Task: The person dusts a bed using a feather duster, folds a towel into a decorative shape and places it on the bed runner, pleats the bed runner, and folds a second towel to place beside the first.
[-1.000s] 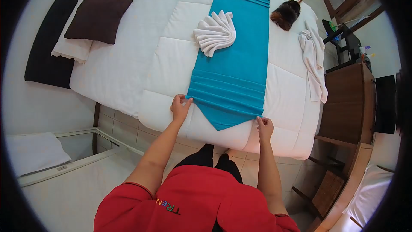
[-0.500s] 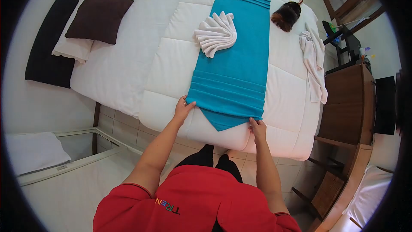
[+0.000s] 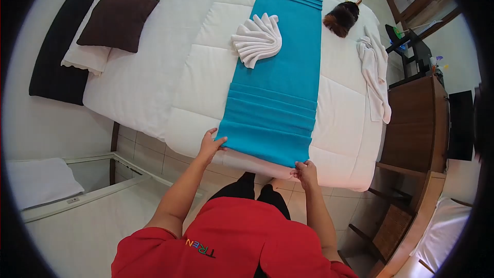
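Observation:
A teal cloth runner (image 3: 278,77) lies across the white bed, with several folds at its far end and more nearer me. My left hand (image 3: 211,145) pinches the near left corner of the runner between thumb and fingers. The near right corner is held by my right hand (image 3: 305,172), fingers closed on it. Between my hands the near edge runs fairly straight along the side of the bed. A white towel folded like a fan (image 3: 258,40) rests on the runner's left part.
A brown cushion (image 3: 117,19) leans on white pillows at the left. A dark brown furry object (image 3: 341,19) and a crumpled white cloth (image 3: 375,74) lie on the bed's right part. Beyond stands a wooden cabinet (image 3: 411,123).
Both hands have moved down toward me with the runner's near edge. The lowest fold has opened out, and the pointed tip that hung below it no longer shows.

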Tool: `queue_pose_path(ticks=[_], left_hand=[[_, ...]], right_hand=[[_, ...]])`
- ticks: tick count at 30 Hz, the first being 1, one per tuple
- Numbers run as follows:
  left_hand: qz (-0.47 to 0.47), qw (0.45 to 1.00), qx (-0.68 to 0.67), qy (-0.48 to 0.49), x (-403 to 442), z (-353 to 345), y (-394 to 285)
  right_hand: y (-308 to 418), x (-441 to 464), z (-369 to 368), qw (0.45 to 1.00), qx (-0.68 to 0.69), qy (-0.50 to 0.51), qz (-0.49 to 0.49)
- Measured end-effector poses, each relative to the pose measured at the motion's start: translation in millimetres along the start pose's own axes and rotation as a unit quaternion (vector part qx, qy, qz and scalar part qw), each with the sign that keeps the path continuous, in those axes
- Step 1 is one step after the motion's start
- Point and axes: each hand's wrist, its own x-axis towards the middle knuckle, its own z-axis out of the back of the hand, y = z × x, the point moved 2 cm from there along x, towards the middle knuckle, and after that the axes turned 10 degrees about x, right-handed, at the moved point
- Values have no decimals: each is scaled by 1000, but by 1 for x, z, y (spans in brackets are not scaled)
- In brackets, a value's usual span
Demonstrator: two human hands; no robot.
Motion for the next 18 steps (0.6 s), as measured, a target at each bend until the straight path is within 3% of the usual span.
queue_pose_path(ticks=[4, 6, 7, 8, 9, 10, 12, 16, 18], left_hand=[[31, 994, 98, 22, 2, 8, 19], [33, 985, 164, 34, 5, 13, 22], [36, 972, 230, 45, 5, 15, 22], [36, 972, 230, 45, 6, 18, 21], [28, 944, 323, 65, 8, 21, 18], [21, 906, 414, 83, 10, 23, 15], [-19, 897, 440, 32, 14, 21, 8], [-139, 877, 451, -89, 40, 16, 7], [-113, 904, 406, -76, 51, 15, 13]], right_hand=[[-12, 1, 7, 1000, -11, 8, -13], [-10, 3, 8, 981, -191, -30, -31], [0, -1, 5, 981, -191, -30, -30], [13, -6, 5, 945, -321, -53, -20], [22, -8, 7, 892, -445, -76, -9], [19, 5, 18, 892, -445, -75, -9], [20, 35, 36, 853, -457, -103, 230], [51, 51, 18, 882, -354, -168, 263], [47, 65, 14, 916, -361, -57, 166]])
